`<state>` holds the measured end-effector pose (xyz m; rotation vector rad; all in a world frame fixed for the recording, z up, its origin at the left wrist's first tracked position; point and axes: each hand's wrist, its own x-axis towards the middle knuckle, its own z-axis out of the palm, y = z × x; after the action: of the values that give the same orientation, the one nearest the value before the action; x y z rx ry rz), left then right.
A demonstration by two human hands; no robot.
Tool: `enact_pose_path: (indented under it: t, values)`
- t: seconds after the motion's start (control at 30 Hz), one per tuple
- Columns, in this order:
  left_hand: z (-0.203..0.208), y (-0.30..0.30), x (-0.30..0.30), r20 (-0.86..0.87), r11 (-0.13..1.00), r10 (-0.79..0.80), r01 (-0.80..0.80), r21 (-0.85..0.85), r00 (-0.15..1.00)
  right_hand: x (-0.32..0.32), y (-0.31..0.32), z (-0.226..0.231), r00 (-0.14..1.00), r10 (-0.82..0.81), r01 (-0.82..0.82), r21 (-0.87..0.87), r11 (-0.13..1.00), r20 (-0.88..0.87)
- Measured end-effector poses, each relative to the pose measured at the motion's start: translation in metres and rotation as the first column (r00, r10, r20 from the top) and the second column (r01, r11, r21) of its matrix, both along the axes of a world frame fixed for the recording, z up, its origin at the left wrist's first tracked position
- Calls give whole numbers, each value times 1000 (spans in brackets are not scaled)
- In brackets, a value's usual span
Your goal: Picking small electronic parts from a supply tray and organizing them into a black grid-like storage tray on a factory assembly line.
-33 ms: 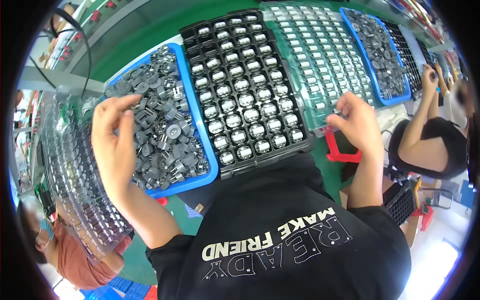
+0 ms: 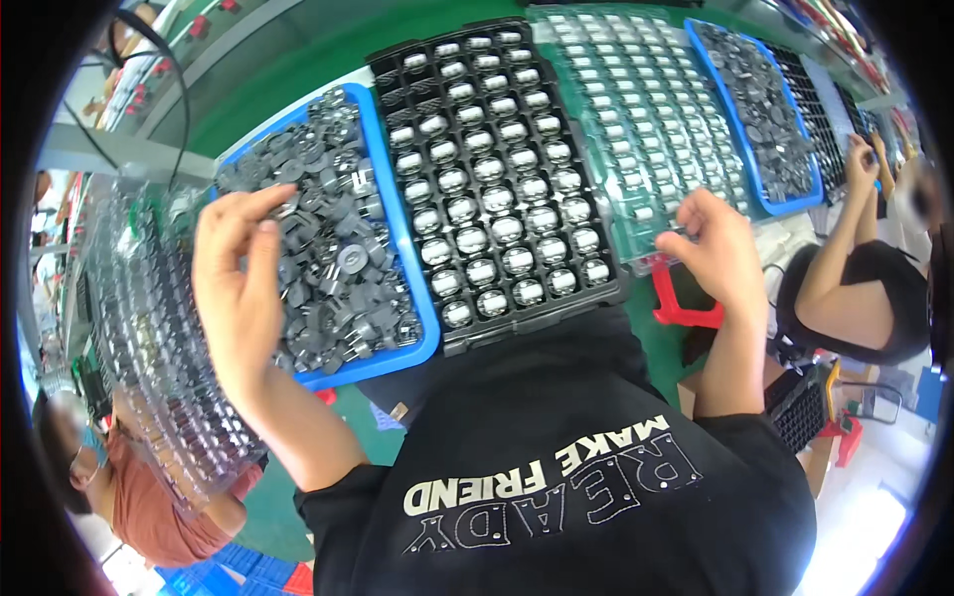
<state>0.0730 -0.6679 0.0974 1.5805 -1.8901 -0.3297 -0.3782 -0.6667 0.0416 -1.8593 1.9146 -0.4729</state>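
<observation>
Bright, even, cool light fills the view; white glare burns out the pale, smooth floor [image 2: 874, 521] at lower right, the clear moulded plastic trays [image 2: 164, 348] at left glint, and straight edges bow, softening toward the black rim.

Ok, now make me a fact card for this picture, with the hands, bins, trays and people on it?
Left hand: over the near blue bin, thumb and finger apart
Right hand: at the clear tray's near edge; can't tell if it holds anything
Near blue bin: heaped grey parts
Black tray: silvery-white parts in pockets, some far-left pockets empty
Clear tray: rows of white parts
Far blue bin: more grey parts
Nearby: a person's arm at right, someone's rust-coloured shirt at lower left
</observation>
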Motion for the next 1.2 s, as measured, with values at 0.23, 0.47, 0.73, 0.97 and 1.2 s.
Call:
enact_pose_path:
  t: [0.23, 0.47, 0.73, 0.97, 1.2]
  values:
    - [-35, 25, -56, -922, 939, -153, 343, -23, 356, -34, 2, -24, 991, -29, 27, 15, 1000, 131]
    - [-63, 33, -84, -999, 900, -34, 435, -17, 33, -43, 6, -19, 962, 227, -222, -46, 974, 149]
    - [-54, 38, -88, -999, 903, 39, 430, 25, -23, -27, 2, -10, 959, 272, -259, -152, 954, 75]
    - [-57, 45, -88, -998, 911, 61, 411, 47, -19, -20, 15, -4, 963, 267, -269, -183, 945, -39]
    - [-56, 42, -86, -999, 915, 30, 403, 19, -20, -25, 20, -6, 941, 336, -337, -224, 915, -42]
